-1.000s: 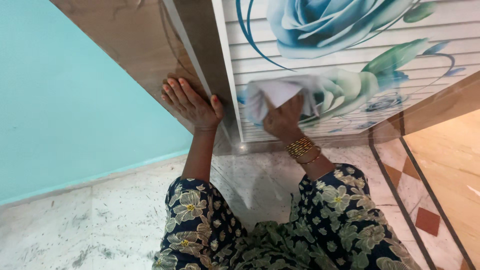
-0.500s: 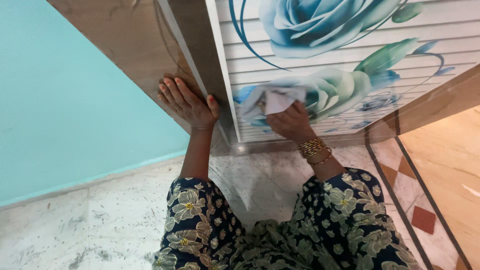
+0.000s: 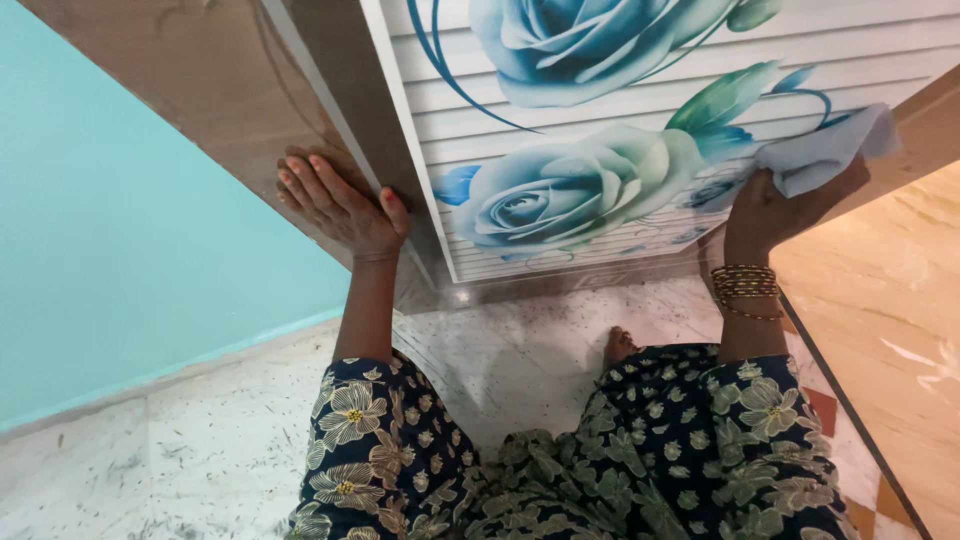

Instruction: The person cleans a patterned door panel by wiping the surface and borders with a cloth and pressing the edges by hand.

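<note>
A white cloth (image 3: 825, 150) is gripped in the right hand (image 3: 775, 210) at the right edge of the frame, its loose end spread against the lower right corner of a printed door panel (image 3: 600, 100). The fingers of that hand are closed around a bunched part of the cloth, so that the rest can be pressed flat to the surface; the fingertips themselves are hidden behind the fabric. The panel, white with pale ridges and large blue roses, fills the upper middle and upper right of the frame and is seen tilted from above.

The left hand (image 3: 340, 205) is laid flat, left of centre, on the brown wooden side of the cabinet (image 3: 200, 80), just beside the panel's edge. Its fingers are spread and hold nothing; by the look of it, the hand is placed there as a brace, to steady the body and perhaps the door while the other hand works.

Gold bangles (image 3: 745, 290) are worn on the right wrist. A floral-print garment (image 3: 600, 460) covers the knees in the lower part of the frame, and a bare foot (image 3: 618, 345) shows between them on the speckled floor (image 3: 200, 450), which suggests a crouch chosen to reach the panel's lowest strip. A turquoise wall (image 3: 120, 250) occupies the left side.
</note>
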